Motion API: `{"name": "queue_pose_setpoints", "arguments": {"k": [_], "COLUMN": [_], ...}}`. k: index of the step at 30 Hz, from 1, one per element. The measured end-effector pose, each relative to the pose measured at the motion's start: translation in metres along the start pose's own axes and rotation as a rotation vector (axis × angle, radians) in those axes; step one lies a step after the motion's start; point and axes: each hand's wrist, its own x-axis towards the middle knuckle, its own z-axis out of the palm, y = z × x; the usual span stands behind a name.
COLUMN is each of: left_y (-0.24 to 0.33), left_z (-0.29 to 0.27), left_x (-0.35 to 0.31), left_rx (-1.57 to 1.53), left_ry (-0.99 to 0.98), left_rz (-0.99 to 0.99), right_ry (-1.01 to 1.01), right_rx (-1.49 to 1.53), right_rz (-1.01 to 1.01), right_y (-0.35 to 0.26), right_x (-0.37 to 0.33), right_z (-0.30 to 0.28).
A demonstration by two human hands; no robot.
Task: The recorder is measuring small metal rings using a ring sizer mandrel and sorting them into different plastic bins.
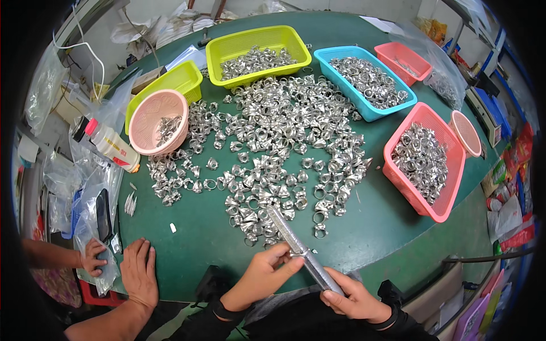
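A tapered metal ring mandrel (287, 232) slants across the near edge of the table, its thin tip pointing up and left over the loose rings. Around its thick lower end my right hand (357, 298) is closed. My left hand (263, 277) pinches a silver-coloured ring (305, 252) that sits around the shaft partway along; the fingers hide part of it. Just beyond the tip lies a large spread of similar silver-coloured rings (267, 170), many with broad raised tops.
Rings fill a yellow-green basket (213, 48), a blue basket (364, 111) and pink baskets (398, 170). A round pink basket (142, 122) tilts at left, near a bottle (114, 142). Another person's hands (139, 273) rest at the table's left edge, near a phone (103, 213).
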Motion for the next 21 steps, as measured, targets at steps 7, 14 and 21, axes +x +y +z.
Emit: {"name": "queue_pose_setpoints", "arguments": {"k": [7, 14, 21], "left_y": [0.03, 0.068, 0.121], "left_z": [-0.021, -0.003, 0.051], "left_x": [0.005, 0.043, 0.192], "left_rx": [-0.058, 1.053, 0.887], "left_ry": [0.711, 0.132, 0.242], "left_rz": [0.411, 0.058, 0.64], "right_ry": [-0.061, 0.193, 0.478], "right_rx": [-0.285, 0.017, 0.099], "right_rz": [-0.332, 0.18, -0.011], "right_y": [0.034, 0.012, 0.011], "right_x": [-0.018, -0.061, -0.063], "right_z": [-0.008, -0.041, -0.044]}}
